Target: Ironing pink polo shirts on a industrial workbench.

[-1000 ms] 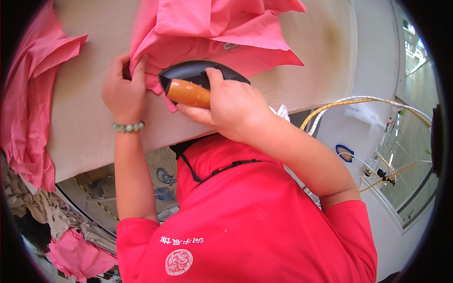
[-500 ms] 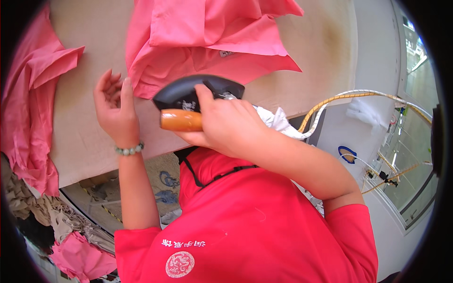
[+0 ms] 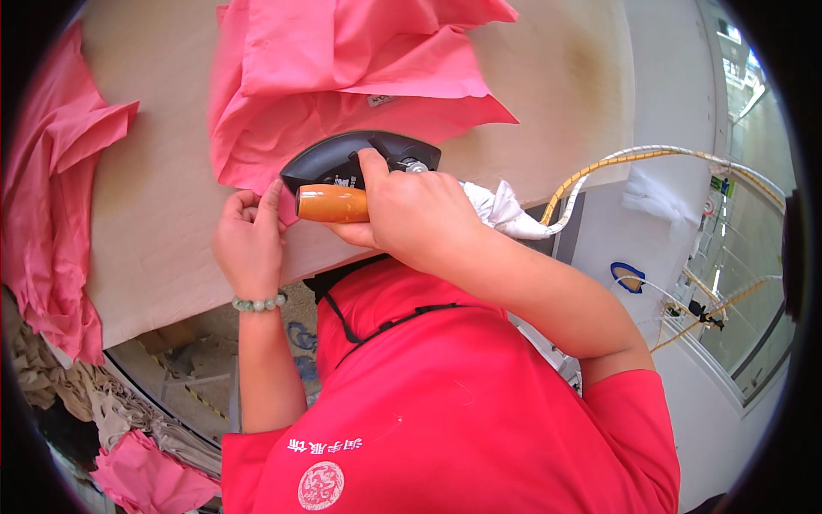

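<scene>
My right hand [image 3: 409,212] grips the orange wooden handle of a black iron [image 3: 342,167], which rests on the near edge of a pink garment [image 3: 342,77] spread on the beige ironing table [image 3: 163,188]. My left hand [image 3: 250,244], with a pale green bead bracelet on the wrist, pinches the garment's near corner just left of the iron. A small label shows on the garment above the iron.
More pink cloth [image 3: 51,197] hangs over the table's left edge. A white rag and a yellow cable [image 3: 616,163] trail right from the iron. Heaps of beige and pink cloth [image 3: 145,471] lie on the floor at lower left. White wall and glass stand at right.
The iron has slid a little to the right along the garment's near edge. My left hand went from lying open on the table to pinching the garment corner beside the iron.
</scene>
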Available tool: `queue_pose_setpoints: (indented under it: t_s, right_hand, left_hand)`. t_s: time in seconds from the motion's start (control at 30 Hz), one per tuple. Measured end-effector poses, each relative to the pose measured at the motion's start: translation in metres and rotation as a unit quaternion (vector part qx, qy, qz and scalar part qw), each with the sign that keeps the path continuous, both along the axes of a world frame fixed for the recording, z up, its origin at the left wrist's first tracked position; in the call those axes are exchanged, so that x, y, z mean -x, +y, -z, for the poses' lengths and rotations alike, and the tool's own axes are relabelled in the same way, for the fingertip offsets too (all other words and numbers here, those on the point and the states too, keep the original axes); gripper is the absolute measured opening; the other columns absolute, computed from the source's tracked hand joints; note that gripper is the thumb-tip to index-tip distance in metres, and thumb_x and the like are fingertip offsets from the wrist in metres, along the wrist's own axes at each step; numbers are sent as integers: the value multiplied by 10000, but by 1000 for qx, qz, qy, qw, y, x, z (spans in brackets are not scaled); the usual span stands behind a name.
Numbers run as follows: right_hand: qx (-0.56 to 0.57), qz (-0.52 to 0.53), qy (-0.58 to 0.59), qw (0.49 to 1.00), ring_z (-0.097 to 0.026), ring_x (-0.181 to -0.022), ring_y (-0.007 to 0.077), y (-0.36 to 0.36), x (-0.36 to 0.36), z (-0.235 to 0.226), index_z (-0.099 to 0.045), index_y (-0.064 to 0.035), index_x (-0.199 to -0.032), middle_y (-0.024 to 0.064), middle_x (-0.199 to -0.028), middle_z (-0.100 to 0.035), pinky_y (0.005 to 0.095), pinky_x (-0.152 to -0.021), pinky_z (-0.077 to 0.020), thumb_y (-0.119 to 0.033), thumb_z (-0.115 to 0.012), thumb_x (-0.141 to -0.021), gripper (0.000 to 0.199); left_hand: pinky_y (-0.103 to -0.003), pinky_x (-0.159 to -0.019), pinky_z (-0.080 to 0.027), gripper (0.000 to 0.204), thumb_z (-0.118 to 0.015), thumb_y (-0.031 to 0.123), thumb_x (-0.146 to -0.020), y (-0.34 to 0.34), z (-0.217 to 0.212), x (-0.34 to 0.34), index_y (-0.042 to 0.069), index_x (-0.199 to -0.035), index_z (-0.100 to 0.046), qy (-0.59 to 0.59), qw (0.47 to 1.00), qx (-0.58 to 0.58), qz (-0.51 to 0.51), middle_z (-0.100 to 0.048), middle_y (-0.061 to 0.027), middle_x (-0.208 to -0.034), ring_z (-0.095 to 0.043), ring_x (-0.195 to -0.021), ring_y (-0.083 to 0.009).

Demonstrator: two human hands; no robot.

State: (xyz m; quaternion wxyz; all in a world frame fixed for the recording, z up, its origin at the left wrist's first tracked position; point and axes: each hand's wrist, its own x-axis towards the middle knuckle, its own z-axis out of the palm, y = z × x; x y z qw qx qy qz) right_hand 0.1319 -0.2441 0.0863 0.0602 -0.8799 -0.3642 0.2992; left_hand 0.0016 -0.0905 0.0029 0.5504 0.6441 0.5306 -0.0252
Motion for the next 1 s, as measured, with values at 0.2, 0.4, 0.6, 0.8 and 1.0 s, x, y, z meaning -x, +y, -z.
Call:
queue_pose_setpoints:
  t_s: [0.2, 0.4, 0.6, 0.8, 1.0]
  right_hand:
    - [64, 106, -7, 992, -722, -817, 463, -16, -20, -1, -612, 15, -1108, 257, -818, -725, 525, -743, -585, -591, -728, -895, 653]
    - [70, 247, -15, 966, -712, -921, 462, -49, -55, 0, -643, 25, -1152, 266, -943, -736, 492, -820, -561, -545, -720, -937, 614]
    - [10, 178, -53, 982, -719, -903, 441, -67, -57, 8, -643, 28, -1215, 245, -957, -743, 480, -809, -564, -559, -757, -896, 677]
    - [38, 87, 40, 995, -726, -770, 445, -28, -20, 5, -590, 27, -1086, 248, -808, -725, 520, -711, -590, -597, -752, -865, 683]
    - [102, 21, 79, 991, -738, -869, 435, -65, -35, -10, -531, 3, -1257, 247, -897, -740, 518, -773, -588, -595, -768, -850, 761]
  left_hand:
    - [-244, -423, -359, 282, -736, 239, -1009, -1, 16, 8, 22, -864, -631, -73, 997, 4, -18, -581, 20, -563, -494, -447, -37]
    - [-235, -411, -337, 277, -728, 214, -1017, 2, 15, 9, 18, -855, -619, -99, 994, 39, -31, -561, 18, -558, -476, -442, -32]
    - [-214, -405, -333, 253, -730, 187, -1016, 2, 16, 8, 16, -868, -617, -123, 990, 52, -48, -559, 26, -565, -464, -441, -25]
    - [-219, -395, -333, 253, -732, 193, -1016, 1, 20, 8, 1, -893, -622, -135, 989, 40, -41, -563, 21, -573, -464, -435, -28]
    - [-218, -397, -350, 233, -735, 190, -1013, 6, 24, 15, -14, -941, -649, -132, 990, 35, -31, -573, 16, -576, -476, -430, -39]
